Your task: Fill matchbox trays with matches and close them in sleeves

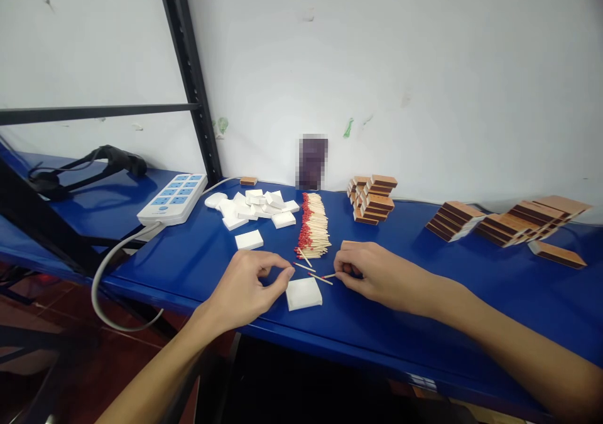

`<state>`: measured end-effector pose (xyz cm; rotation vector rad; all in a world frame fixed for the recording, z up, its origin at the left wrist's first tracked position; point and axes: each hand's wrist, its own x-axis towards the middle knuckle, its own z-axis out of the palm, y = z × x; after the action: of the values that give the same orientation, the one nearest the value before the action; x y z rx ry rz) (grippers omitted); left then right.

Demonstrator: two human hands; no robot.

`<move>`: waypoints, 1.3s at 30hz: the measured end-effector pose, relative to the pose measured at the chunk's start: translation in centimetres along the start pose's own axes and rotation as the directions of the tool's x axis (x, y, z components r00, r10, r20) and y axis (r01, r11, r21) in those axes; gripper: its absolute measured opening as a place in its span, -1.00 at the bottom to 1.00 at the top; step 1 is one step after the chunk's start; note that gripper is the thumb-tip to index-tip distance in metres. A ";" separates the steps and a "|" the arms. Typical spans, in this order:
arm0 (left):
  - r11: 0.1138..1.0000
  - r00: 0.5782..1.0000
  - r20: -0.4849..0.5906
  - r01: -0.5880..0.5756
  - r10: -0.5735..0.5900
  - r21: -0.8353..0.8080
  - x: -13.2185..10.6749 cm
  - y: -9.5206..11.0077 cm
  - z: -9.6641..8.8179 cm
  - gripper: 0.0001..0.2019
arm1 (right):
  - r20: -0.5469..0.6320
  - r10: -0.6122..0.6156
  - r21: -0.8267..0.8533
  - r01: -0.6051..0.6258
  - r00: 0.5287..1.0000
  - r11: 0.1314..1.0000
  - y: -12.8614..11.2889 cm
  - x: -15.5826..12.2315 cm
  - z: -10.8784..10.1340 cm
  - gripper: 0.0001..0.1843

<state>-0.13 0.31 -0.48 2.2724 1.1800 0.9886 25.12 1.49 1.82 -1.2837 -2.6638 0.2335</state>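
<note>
My left hand (252, 286) rests on the blue table (471, 286), its fingers curled with thumb and forefinger meeting beside a white matchbox tray (304, 293). My right hand (372, 272) lies just right of the tray, its fingertips pinched on a loose match (328, 276). Two more loose matches (313, 272) lie between my hands. A pile of red-tipped matches (313, 226) sits right behind them. Another white tray (249, 240) lies behind my left hand.
Several white trays (261, 207) are heaped at the back left, beside a white power strip (173, 198) with a grey cable (110, 267). Brown matchbox sleeves (372, 199) are stacked behind; more sleeves (509, 223) lie at the right. A black shelf post (188, 72) stands left.
</note>
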 end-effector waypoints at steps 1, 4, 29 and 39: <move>1.000 1.000 0.027 -0.004 0.004 0.022 0.1 0.1 -0.1 -0.77 | 0.001 -0.009 0.001 0.009 1.000 1.000 -0.2 0.0 0.0 -0.84; 0.997 0.991 0.134 -0.002 -0.009 0.076 -0.1 0.4 -0.4 -0.78 | -0.053 -0.009 0.014 0.010 0.999 1.000 -0.6 0.2 0.6 -0.83; 0.932 0.979 0.124 -0.191 0.160 0.308 -1.2 0.9 -0.3 -0.60 | -0.184 0.256 0.127 -0.235 0.949 0.964 -2.0 1.3 3.1 -0.80; 0.911 0.976 0.192 -0.167 0.099 0.378 -1.3 2.0 0.5 -0.71 | -0.161 0.233 0.160 -0.208 0.959 0.965 -2.0 1.3 3.3 -0.75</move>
<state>0.85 -1.90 -0.12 2.7205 1.2518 0.6256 22.09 1.04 -0.89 -1.4802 -2.3110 0.3146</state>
